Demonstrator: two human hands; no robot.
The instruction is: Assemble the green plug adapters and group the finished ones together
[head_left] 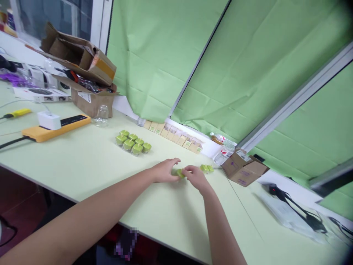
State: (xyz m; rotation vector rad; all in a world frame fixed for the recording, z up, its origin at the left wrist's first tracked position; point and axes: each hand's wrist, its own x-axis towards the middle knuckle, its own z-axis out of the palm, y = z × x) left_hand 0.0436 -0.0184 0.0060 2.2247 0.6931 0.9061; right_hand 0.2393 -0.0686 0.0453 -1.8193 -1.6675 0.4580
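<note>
Over the middle of the table (91, 162), my right hand (196, 177) pinches a small green candle (180, 173) in a clear cup. My left hand (164, 171) is beside it, thumb and fingers curved apart, close around the candle's left side. Whether the left fingers touch it I cannot tell. Left of my hands stands a tight group of several similar green candles (128, 144), squarish, in clear cups with wicks on top. A few more green candles (206, 168) stand just beyond my right hand. My fingers partly cover the candle between them.
A row of small kraft boxes (172, 134) lines the wall. Left are an orange power strip (70, 123), a glass jar (101, 117) and open cardboard boxes (92, 103). To the right are a cardboard box (244, 168), plastic bottles (224, 141) and black cables (296, 209).
</note>
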